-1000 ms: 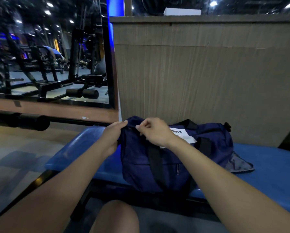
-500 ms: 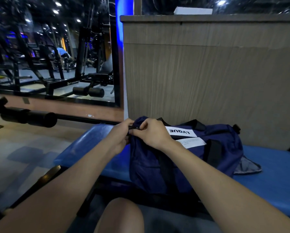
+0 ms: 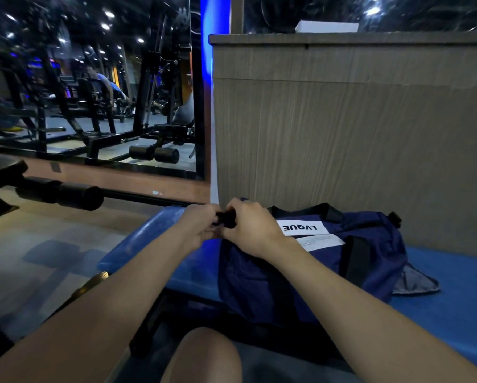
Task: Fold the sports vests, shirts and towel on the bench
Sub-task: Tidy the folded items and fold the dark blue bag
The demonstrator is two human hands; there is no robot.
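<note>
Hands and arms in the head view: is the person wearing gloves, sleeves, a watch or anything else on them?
Nothing shows on them. The left hand and right hand are bare: no gloves, and no rings that I can make out in the dim light. Both forearms are uncovered as far as the frame's lower edge, with no sleeve cuff, watch or wristband in sight. Any sleeves would sit higher, out of view.

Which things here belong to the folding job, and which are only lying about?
For the job:
bag, with both hands at its left end
left hand and right hand, pinching a black tab
bench
grey cloth beside the bag

Lying about:
white box on the counter
black roller pads
</note>
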